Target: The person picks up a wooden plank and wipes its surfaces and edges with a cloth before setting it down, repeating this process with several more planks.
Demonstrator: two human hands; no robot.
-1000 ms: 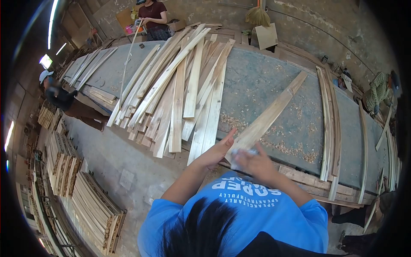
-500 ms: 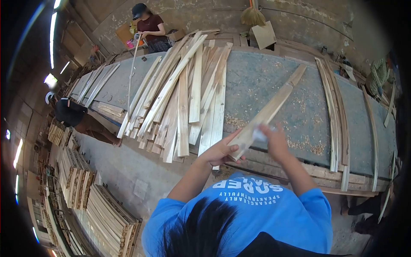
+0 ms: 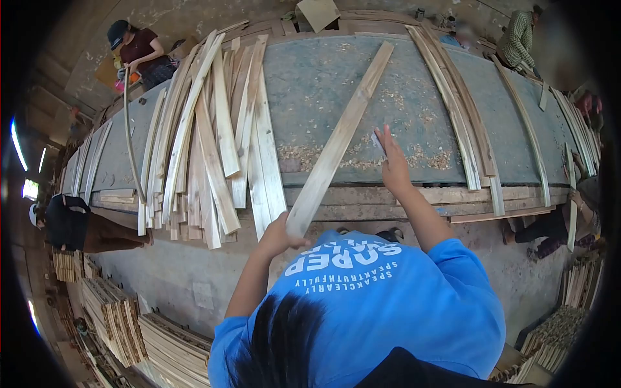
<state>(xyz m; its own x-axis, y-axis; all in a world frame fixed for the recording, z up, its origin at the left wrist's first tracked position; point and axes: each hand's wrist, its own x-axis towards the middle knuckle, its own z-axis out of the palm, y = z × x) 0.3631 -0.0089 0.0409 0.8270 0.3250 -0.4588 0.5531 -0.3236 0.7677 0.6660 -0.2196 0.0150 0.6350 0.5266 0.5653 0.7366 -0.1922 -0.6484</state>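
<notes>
A long, pale wooden board (image 3: 341,136) slants away from me across the worktable (image 3: 310,71). Its near end is in my left hand (image 3: 278,234), with the fingers wrapped round it. My right hand (image 3: 393,163) is raised to the right of the board, apart from it, fingers stretched upward. Against its palm side it holds a small whitish pad (image 3: 378,143), mostly hidden by the hand. Wood shavings (image 3: 304,157) lie scattered on the tabletop on both sides of the board.
A heap of wooden strips (image 3: 210,129) covers the table to my left, some overhanging the edge. More strips (image 3: 453,110) lie to the right. Co-workers stand at the far left (image 3: 139,52), near left (image 3: 84,223) and right (image 3: 585,200). Stacked boards (image 3: 113,310) fill the floor behind.
My right hand has come off the board's near end and moved up to its right with the pad. The left hand still grips the end. The view has turned to the right.
</notes>
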